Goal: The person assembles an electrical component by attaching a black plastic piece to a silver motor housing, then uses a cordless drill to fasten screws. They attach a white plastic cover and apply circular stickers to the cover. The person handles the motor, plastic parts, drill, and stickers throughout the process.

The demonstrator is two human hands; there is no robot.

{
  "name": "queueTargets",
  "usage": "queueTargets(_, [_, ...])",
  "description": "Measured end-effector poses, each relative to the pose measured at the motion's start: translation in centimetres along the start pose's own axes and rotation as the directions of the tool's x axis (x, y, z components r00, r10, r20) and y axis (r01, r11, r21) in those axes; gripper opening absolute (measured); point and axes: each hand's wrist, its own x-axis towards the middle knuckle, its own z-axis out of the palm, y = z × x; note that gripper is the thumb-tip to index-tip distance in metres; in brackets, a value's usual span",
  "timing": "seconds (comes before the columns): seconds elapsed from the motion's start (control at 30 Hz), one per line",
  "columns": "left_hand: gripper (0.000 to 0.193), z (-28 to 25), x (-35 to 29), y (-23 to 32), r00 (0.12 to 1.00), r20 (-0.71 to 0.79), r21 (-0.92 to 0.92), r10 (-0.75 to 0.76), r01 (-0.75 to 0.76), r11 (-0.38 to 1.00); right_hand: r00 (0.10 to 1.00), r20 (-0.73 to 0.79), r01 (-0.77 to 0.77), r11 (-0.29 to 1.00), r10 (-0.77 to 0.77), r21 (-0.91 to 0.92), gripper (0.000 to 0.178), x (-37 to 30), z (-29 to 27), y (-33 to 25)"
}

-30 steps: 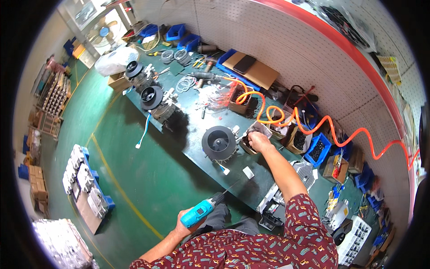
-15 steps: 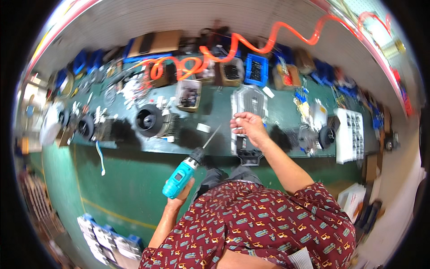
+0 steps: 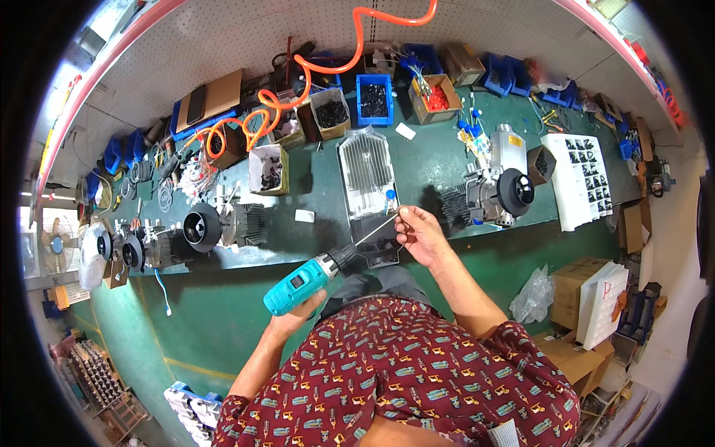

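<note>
My left hand [image 3: 299, 314] is wrapped round the grip of a teal cordless drill [image 3: 301, 286]. Its long thin bit [image 3: 372, 233] slants up and right to the fingertips of my right hand [image 3: 423, 234]. The right thumb and forefinger pinch together at the bit's tip; whatever lies between them is too small to make out. Behind the bit, a finned grey metal housing [image 3: 365, 165] lies on the green bench, its darker near end by the bench's front edge. A small blue-topped part [image 3: 390, 195] shows on the housing beside my right fingers.
Blower units [image 3: 202, 227] stand at the left; another [image 3: 514, 190] stands at the right, next to a white foam tray [image 3: 577, 179] of black parts. Along the back are a blue bin [image 3: 375, 100] and a box of red parts [image 3: 436, 99]. An orange coiled hose [image 3: 305, 74] hangs above.
The drill has tipped toward level, and its bit now reaches my right fingers, which have closed from a looser pose. My right hand has come lower. The whole view has shifted.
</note>
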Motion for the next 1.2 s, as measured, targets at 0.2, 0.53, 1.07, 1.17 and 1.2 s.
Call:
queueTargets(0.2, [0.03,-1.3,0.1,1.7,0.977,0.062,-0.151,-0.202,0.209,0.966,0.959,0.213,-0.163,0.978,0.189,-0.133,0.017,0.1,-2.1,-3.1])
queueTargets(0.53, [0.03,-3.9,1.7,6.1,0.979,0.073,-0.006,-0.19,0.191,0.981,0.986,0.167,0.108,0.76,0.001,-0.641,0.02,3.4,0.5,-1.6])
queueTargets(1.07, [0.031,-7.0,11.1,14.9,0.952,0.285,0.464,-0.11,-0.037,0.885,0.757,0.4,0.488,0.041,-0.517,-0.872,0.041,1.3,-1.5,1.9])
queueTargets(1.17, [0.034,-6.3,16.0,18.0,0.876,0.447,0.641,-0.184,-0.17,0.749,0.854,0.243,0.368,0.203,-0.461,-0.907,0.042,1.6,-1.5,1.5])
queueTargets(1.2, [0.034,-6.1,17.0,18.5,0.854,0.487,0.638,-0.184,-0.204,0.742,0.837,0.271,0.398,0.188,-0.475,-0.898,0.042,1.6,-1.4,1.4])
